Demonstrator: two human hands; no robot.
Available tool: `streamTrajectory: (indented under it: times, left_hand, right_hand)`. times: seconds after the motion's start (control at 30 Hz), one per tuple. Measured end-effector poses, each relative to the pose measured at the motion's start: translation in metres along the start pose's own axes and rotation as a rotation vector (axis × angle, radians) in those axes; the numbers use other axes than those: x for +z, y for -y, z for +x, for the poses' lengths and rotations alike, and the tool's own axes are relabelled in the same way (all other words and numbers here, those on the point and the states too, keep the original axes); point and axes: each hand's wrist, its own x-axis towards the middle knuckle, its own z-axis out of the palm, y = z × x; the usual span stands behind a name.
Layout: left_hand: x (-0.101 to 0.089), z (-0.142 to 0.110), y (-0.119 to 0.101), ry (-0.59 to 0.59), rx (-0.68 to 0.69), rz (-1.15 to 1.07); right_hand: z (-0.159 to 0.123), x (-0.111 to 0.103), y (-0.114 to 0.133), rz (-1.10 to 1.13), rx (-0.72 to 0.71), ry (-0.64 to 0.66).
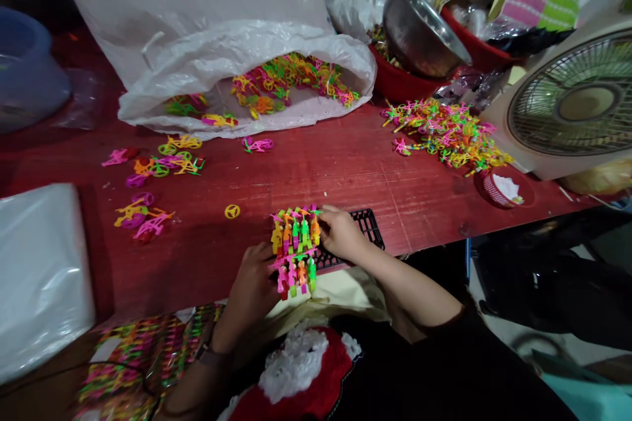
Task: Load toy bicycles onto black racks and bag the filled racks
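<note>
At the near edge of the red table lies a black plastic grid tray. Rows of small neon plastic figures in pink, green, orange and yellow stand packed on its left part. My left hand is closed against the left side of that block of figures. My right hand rests on the tray at the block's right side, fingers curled and pinched at the figures in the top row.
A white plastic sack lies open at the back, spilling neon toy parts. Loose parts lie at left and a pile at right. A metal bowl sits in a red tub, with a fan at far right.
</note>
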Motion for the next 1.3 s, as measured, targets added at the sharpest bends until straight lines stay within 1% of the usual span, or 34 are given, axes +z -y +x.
streamTrajectory:
  times: [0.17, 0.33, 0.53, 0.6, 0.67, 0.73, 0.77, 0.8, 0.83, 0.87, 0.9, 0.93, 0.97, 1.0, 1.03, 1.07, 1.1, 1.13, 1.17, 1.23, 1.3]
  left_hand:
    - [0.001, 0.000, 0.000, -0.008, -0.014, -0.016]
    - [0.002, -0.002, 0.002, -0.009, -0.014, -0.034]
    - [0.003, -0.002, 0.002, -0.009, -0.051, -0.019]
    - [0.002, -0.002, 0.001, -0.003, -0.062, -0.019]
    - [0.002, -0.003, 0.002, -0.007, -0.058, -0.013]
    - [0.002, -0.005, 0.004, -0.023, -0.036, -0.003]
    - [0.003, -0.005, 0.005, -0.035, -0.027, 0.003]
    - [0.003, -0.006, 0.007, -0.046, -0.020, 0.005]
    - [0.004, -0.007, 0.008, -0.051, -0.016, 0.003]
    - [0.005, -0.007, 0.009, -0.051, -0.014, -0.001]
    - [0.006, -0.007, 0.009, -0.049, -0.017, -0.004]
    - [0.006, -0.007, 0.008, -0.046, -0.022, -0.005]
    - [0.006, -0.007, 0.008, -0.046, -0.031, -0.004]
    - [0.007, -0.007, 0.007, -0.045, -0.045, 0.000]
    - [0.007, -0.006, 0.006, -0.048, -0.057, 0.005]
    - [0.007, -0.006, 0.005, -0.051, -0.065, 0.008]
    - [0.008, -0.006, 0.005, -0.056, -0.064, 0.010]
    - [0.008, -0.006, 0.005, -0.064, -0.057, 0.009]
    - [0.009, -0.006, 0.006, -0.074, -0.048, 0.009]
    - [0.010, -0.006, 0.007, -0.093, -0.044, 0.009]
    - [0.010, -0.006, 0.006, -0.091, -0.063, 0.010]
  right_hand:
    - [0.001, -0.002, 0.002, 0.046, 0.027, 0.045]
    - [0.000, 0.000, 0.004, 0.050, 0.038, 0.026]
    - [-0.004, 0.008, 0.006, -0.048, 0.061, -0.021]
    - [-0.006, 0.010, 0.009, -0.058, 0.067, -0.026]
    - [-0.007, 0.008, 0.010, -0.040, 0.063, -0.010]
    - [-0.005, -0.004, 0.006, 0.019, 0.040, 0.066]
    - [-0.002, -0.017, 0.000, 0.046, 0.035, 0.090]
    - [0.003, -0.034, -0.009, 0.049, 0.049, 0.069]
    - [0.008, -0.055, -0.021, 0.024, 0.083, 0.011]
    - [0.014, -0.081, -0.037, -0.055, 0.149, -0.120]
    - [0.020, -0.108, -0.054, -0.193, 0.249, -0.294]
    - [0.026, -0.136, -0.073, -0.347, 0.347, -0.401]
    - [0.031, -0.163, -0.092, -0.483, 0.437, -0.458]
    - [0.034, -0.185, -0.109, -0.582, 0.516, -0.450]
    - [0.036, -0.202, -0.124, -0.653, 0.578, -0.382]
    - [0.037, -0.213, -0.136, -0.702, 0.617, -0.323]
    - [0.036, -0.218, -0.145, -0.724, 0.638, -0.293]
    - [0.034, -0.216, -0.150, -0.740, 0.650, -0.268]
    - [0.030, -0.210, -0.152, -0.749, 0.649, -0.260]
    - [0.022, -0.190, -0.147, -0.752, 0.605, -0.256]
    - [0.011, -0.167, -0.135, -0.728, 0.524, -0.241]
